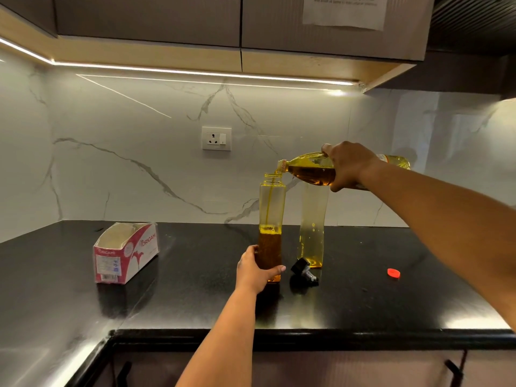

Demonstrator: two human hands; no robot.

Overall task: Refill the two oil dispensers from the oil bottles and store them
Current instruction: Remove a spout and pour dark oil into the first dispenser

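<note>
Right hand (pixel 347 166) wraps the tilted clear plastic oil bottle (pixel 310 169), pouring into the tall square clear dispenser (pixel 271 208) upright on the black counter (pixel 195 297), left hand (pixel 255 270) gripping its base; keep the stream thin, mouth centred.

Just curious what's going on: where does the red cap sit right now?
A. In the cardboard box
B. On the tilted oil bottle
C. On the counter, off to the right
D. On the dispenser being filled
C: the red cap lies alone on the counter, right of both dispensers.
</note>
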